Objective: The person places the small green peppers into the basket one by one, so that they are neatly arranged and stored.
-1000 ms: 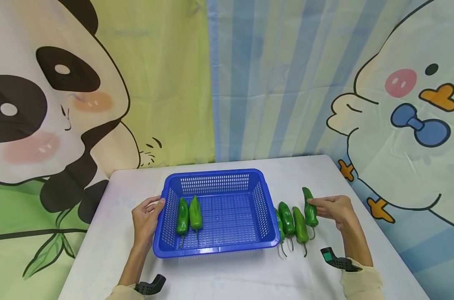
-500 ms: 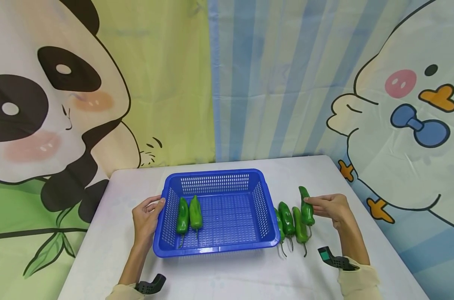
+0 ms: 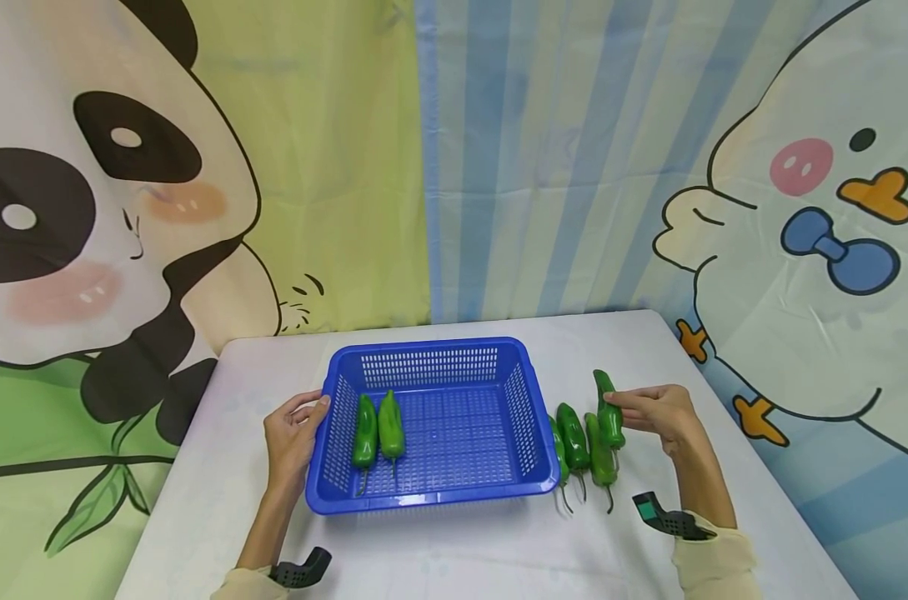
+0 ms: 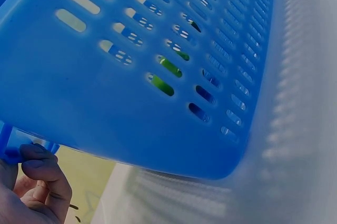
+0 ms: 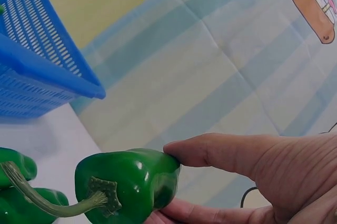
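Pepper (image 3: 609, 417) is pinched between thumb and fingers of the right hand (image 3: 665, 412), to the right of the basket (image 3: 431, 502) and beyond three loose peppers (image 3: 574, 437) lying just beside its right wall; whether the closest is touched by it cannot be told. The basket's left rim is gripped by the left hand (image 3: 292, 433), and two peppers (image 3: 366, 433) are held inside its left half. Since only a smooth, glossy side is pinched, the pepper could be twisted or dropped if pressure were eased. Should it be swung low toward the basket, the loose peppers might be knocked and rolled, or the right wall struck. If the left rim were pulled, the basket could be tipped.
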Tool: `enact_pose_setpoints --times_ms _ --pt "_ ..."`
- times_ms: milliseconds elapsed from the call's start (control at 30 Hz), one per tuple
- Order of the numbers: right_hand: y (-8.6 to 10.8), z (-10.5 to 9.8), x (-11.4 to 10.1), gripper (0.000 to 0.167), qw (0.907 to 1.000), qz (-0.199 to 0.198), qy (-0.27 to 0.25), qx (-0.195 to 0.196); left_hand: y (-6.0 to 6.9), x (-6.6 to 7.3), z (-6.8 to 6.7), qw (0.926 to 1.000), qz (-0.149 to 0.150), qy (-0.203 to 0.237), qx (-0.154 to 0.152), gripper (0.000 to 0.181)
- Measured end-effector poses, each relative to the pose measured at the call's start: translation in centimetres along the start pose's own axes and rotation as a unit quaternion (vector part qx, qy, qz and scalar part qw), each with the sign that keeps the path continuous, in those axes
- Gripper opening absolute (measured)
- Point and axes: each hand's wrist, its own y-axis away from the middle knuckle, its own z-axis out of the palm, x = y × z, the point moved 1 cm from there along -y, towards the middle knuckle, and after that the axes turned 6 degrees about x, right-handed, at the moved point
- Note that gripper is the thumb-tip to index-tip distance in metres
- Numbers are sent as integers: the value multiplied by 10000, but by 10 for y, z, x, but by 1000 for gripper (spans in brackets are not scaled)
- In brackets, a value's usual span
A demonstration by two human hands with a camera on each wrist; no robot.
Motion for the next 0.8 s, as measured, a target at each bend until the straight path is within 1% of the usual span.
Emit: enact_pose_setpoints --times_ms 233,467,800 --pt "2 2 -3 64 9999 -90 -29 -85 1 1 0 10000 18 50 -21 42" --pt "3 5 -9 62 9998 -136 -17 -117 1 3 0 10000 -6 -4 -24 42" --pt "4 12 -14 63 9997 -200 -66 -157 0 0 0 10000 -29 31 -6 42"
